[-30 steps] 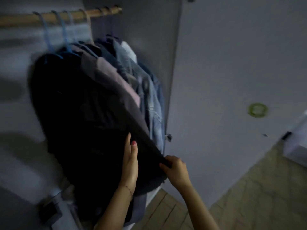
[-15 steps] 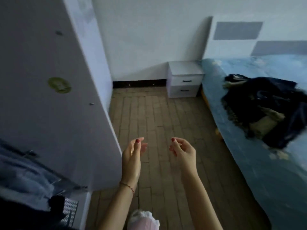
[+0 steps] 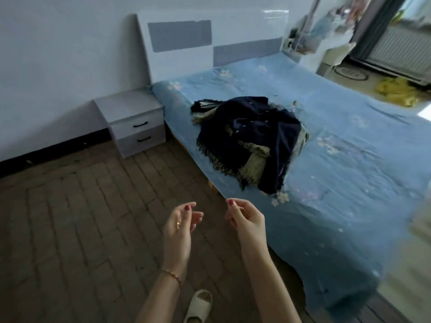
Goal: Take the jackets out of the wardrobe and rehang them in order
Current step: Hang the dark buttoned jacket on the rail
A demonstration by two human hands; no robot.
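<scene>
Nearest, the left hand (image 3: 178, 226) and right hand (image 3: 245, 217) hover empty, fingers loosely curled, above the brick-patterned floor (image 3: 70, 217). Beyond them, a heap of dark navy jackets (image 3: 251, 136) lies crumpled on the blue bed (image 3: 349, 159), stretching roughly headboard-to-foot. Likely next: reach forward and lift one for rehanging.

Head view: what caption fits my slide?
Empty hands face dark jackets heaped on the bed.
</scene>
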